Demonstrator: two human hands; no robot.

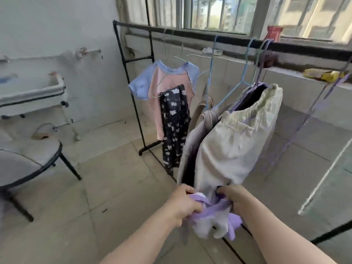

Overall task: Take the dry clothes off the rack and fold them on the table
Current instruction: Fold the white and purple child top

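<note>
A black metal rack (pixel 133 28) stands under the window with clothes on hangers. A pink shirt with blue sleeves (pixel 167 80) hangs at the left, dark cloud-print trousers (pixel 175 126) in front of it. Cream shorts with an elastic waist (pixel 238 138) hang on a purple hanger, a beige garment (pixel 202 130) beside them. My left hand (pixel 182 204) and my right hand (pixel 238 199) both grip a bunched purple-and-white garment (pixel 215 220) just below the cream shorts.
A round grey table with black legs (pixel 28 161) stands at the left. Behind it a white sink (pixel 32 92) is fixed to the wall under a tap. Empty hangers (pixel 247 60) dangle on the rail. The tiled floor (pixel 118 187) lies between rack and table.
</note>
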